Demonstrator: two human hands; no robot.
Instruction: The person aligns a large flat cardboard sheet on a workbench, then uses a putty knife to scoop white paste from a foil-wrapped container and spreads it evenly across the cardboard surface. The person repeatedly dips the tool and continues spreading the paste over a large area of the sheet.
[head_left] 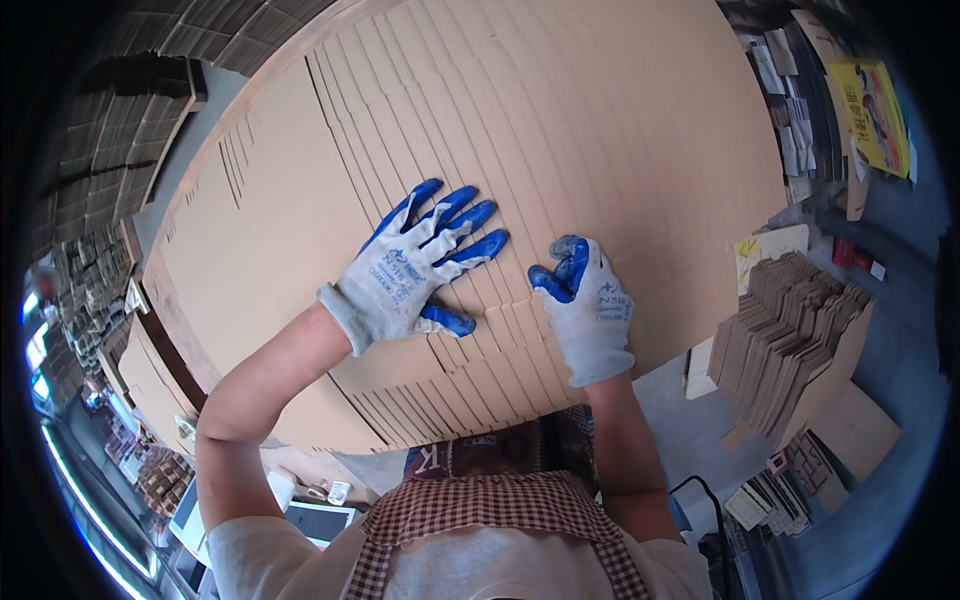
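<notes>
Head view: a large fanned layer of brown cardboard sheets (560, 180) fills most of the middle, its overlapping edges running as close-set lines from the far side down toward the person's waist. To the upper left rise dark stacks of folded cardboard (125, 140), well apart from both hands. Nearer the body, a brown-and-white checked apron (480, 502) covers the person's front, just beyond the sheets' near edge. At the right, beside the sheets, is a pile of smaller brown cardboard pieces (790, 335). The left hand (400, 275), in a pale glove with blue coating, lies palm down over the stepped edges left of the middle; its fingers (452, 205) are spread apart and point up and to the right, with the cardboard directly beneath them. The right hand (590, 310), gloved alike, is over the sheets just right of the stepped edges; its fingers are curled inward, the thumb near the bent forefinger, and cardboard lies under and all around them. Whether they pinch an edge, I cannot tell.
</notes>
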